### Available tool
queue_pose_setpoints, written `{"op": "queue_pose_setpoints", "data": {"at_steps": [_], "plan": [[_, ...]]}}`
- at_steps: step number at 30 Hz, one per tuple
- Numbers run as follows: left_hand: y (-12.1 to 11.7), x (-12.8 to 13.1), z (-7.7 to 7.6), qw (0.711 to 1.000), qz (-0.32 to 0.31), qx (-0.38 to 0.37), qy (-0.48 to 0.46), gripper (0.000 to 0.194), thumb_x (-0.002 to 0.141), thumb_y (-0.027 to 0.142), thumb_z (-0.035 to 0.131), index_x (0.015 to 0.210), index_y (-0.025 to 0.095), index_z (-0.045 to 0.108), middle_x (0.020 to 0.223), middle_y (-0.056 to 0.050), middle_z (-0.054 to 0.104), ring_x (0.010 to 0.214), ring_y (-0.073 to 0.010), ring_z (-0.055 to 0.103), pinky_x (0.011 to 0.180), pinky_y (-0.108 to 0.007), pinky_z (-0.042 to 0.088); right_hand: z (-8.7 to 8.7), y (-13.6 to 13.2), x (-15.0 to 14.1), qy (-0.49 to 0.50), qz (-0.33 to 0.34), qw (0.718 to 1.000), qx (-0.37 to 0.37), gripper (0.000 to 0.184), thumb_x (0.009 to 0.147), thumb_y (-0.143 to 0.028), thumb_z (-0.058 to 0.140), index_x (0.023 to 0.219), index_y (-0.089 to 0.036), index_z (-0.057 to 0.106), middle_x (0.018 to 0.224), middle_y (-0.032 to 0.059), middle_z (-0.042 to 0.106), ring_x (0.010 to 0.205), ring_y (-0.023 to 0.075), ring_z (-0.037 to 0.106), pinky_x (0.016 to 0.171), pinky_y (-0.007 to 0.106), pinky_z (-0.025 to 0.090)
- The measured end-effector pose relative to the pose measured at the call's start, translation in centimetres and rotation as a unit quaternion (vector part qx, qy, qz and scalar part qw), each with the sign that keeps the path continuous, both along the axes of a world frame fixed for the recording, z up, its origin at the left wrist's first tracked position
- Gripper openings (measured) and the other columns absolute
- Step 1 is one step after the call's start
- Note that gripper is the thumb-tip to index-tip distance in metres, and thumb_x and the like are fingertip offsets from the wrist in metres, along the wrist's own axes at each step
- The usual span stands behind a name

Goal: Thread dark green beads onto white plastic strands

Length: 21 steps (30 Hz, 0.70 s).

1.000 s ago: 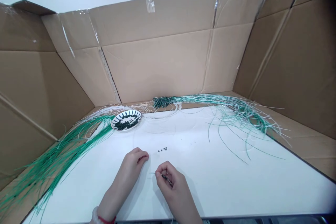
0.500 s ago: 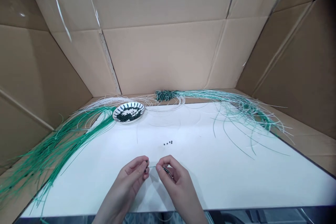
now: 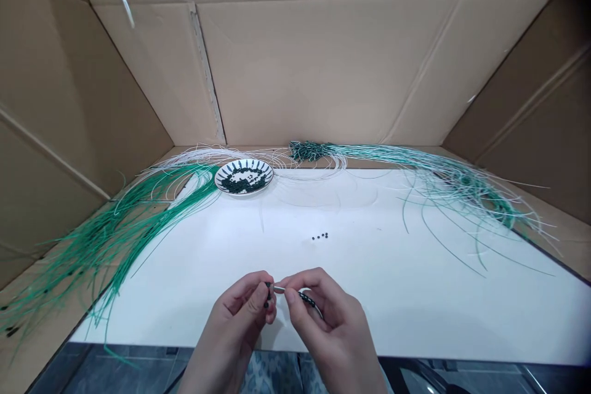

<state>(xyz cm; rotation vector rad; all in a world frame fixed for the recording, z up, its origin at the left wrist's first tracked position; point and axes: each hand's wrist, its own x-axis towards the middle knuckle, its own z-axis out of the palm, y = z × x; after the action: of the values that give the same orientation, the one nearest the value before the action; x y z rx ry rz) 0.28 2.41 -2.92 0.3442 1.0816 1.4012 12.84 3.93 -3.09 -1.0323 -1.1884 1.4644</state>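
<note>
My left hand (image 3: pixel 249 311) is closed, with a few small black beads (image 3: pixel 267 295) pinched between its thumb and fingers. Opposite it, my right hand (image 3: pixel 327 320) grips a thin cord (image 3: pixel 279 288) whose end reaches to the beads at my left fingertips. Several black beads (image 3: pixel 306 299) are strung on this cord within the right hand's curl. The fingertips of both hands are very close together, above the front part of the white table. A short way beyond them lie several loose black beads (image 3: pixel 319 236).
A striped oval plate (image 3: pixel 268 183) of black beads stands at the back left. Green and white cords (image 3: pixel 133 215) spread over the left edge. Another bundle (image 3: pixel 397 156), its beaded end (image 3: pixel 307 150) at the back, trails rightward. Cardboard walls (image 3: pixel 318 68) enclose the white table (image 3: pixel 443 314).
The camera view has tilted down and shifted left. My fingertips have come closer together, the cord's end now meeting the beads in my left hand.
</note>
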Motion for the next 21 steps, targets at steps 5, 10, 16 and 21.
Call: {"op": "queue_pose_setpoints", "data": {"at_steps": [5,10,16,21], "plan": [[-0.4,0.1,0.8,1.0,0.002,0.002,0.014,0.036,0.048,0.044,0.099,0.071,0.023,0.083,0.06,0.003,0.068,0.057,-0.0073,0.055,0.058,-0.014,0.045,0.7,-0.3,0.1,-0.057,-0.013,0.998,0.017,0.018,0.089,-0.04,0.063,0.082,-0.024,0.066,0.064,0.0028,0.066,0.069,0.0226,0.067,0.064,0.031,0.056],[-0.7,0.4,1.2,0.997,0.009,-0.003,0.071,0.04,0.046,0.052,0.098,0.069,0.024,0.083,0.057,0.003,0.067,0.06,-0.01,0.054,0.062,-0.018,0.045,0.8,-0.5,0.6,-0.084,-0.012,0.996,0.035,0.016,0.088,-0.038,0.064,0.081,-0.023,0.068,0.061,0.0018,0.065,0.047,0.016,0.054,0.046,0.026,0.046],[-0.9,-0.4,0.2,0.975,-0.016,0.058,0.212,0.034,0.058,0.059,0.09,0.072,0.028,0.083,0.06,0.003,0.065,0.062,-0.0143,0.056,0.063,-0.022,0.048,0.9,-0.6,1.0,-0.091,-0.011,0.994,0.064,0.014,0.086,-0.034,0.064,0.079,-0.022,0.068,0.06,0.0003,0.064,0.037,0.0086,0.029,0.037,0.025,0.022],[-1.1,-1.1,0.2,0.945,-0.022,0.111,0.308,0.011,0.073,0.043,0.084,0.073,0.032,0.082,0.072,0.001,0.067,0.065,-0.0167,0.057,0.061,-0.021,0.05,2.0,-0.4,1.1,-0.104,-0.003,0.993,0.047,0.008,0.081,-0.029,0.064,0.076,-0.022,0.065,0.059,-0.0033,0.057,0.046,0.0083,0.018,0.044,0.026,0.012]]}}
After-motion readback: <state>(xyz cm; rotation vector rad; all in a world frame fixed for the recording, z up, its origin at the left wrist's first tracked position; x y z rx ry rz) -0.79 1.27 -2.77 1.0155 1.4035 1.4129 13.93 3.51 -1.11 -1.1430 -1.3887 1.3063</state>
